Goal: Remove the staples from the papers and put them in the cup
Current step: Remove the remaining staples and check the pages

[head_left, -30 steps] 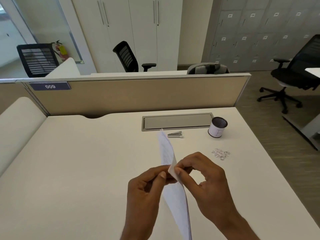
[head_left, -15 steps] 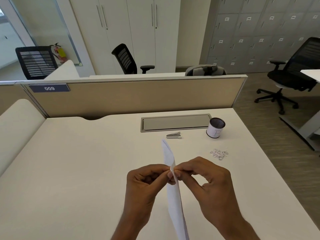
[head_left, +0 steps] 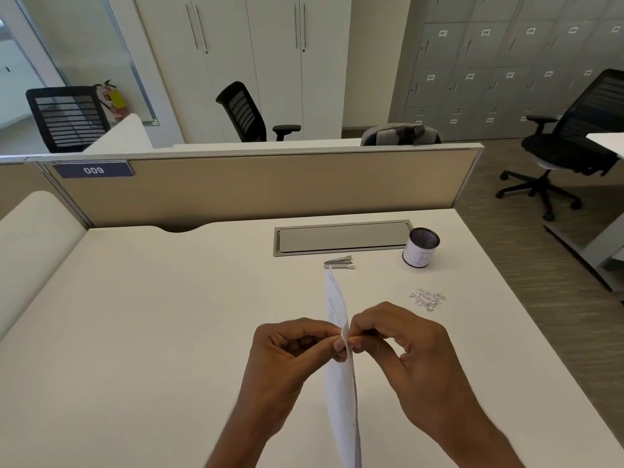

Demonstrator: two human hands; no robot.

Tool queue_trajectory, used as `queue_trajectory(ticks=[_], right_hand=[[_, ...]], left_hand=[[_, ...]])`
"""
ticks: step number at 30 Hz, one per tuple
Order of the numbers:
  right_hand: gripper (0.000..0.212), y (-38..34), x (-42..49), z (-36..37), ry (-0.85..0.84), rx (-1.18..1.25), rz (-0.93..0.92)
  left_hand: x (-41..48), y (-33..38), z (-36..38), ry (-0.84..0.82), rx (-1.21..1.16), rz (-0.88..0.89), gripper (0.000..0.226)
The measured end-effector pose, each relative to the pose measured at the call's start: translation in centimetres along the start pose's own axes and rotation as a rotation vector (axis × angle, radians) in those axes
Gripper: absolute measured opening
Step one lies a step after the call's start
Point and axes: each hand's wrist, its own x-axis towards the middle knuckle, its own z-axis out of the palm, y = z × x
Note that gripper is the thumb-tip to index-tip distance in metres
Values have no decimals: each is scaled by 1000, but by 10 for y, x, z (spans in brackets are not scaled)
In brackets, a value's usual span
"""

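Papers [head_left: 339, 383] slightly lower above desk [head_left: 152, 315]

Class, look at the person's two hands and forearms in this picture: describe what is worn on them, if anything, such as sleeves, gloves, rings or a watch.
Nothing is worn. The left hand and the right hand are bare, with no gloves and no rings visible on the fingers that show. Both forearms are uncovered down to the picture's lower edge: no sleeve, watch or bracelet shows. Fingernails look short and unpainted.

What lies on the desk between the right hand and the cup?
In the head view, a small pile of staples lies between the right hand and the cup.
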Motion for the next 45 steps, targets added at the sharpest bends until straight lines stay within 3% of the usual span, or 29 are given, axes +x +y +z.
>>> queue_trajectory(ticks=[4,9,16,22,24,27,31,33,38,40,45], right_hand=[[22,10,2,-4,-83,-70,-1],[24,5,-6,-4,-33,263,206],[12,6,-10,4,2,457,377],[13,4,-8,4,9,572,522],[15,3,-9,4,5,575,530],[13,1,-12,8,32,549,574],[19,-1,-15,12,31,551,686],[11,0,-15,15,68,563,734],[15,4,-17,22,155,682,868],[15,5,-18,23,171,593,867],[14,10,-24,21,105,324,767]], left_hand=[[3,3,-5,-81,63,-21,7],[2,1,-5,-92,27,-17,4],[-4,-3,1,-6,53,47,11],[-4,3,1,-53,103,44,5],[-3,3,-2,-71,168,63,14],[0,1,-7,-70,396,227,21],[1,-4,1,-21,750,537,7],[0,-11,5,19,796,612,12],[-10,-20,19,162,653,474,12],[-12,-16,21,120,609,377,11],[-9,-5,13,-82,812,273,17]])
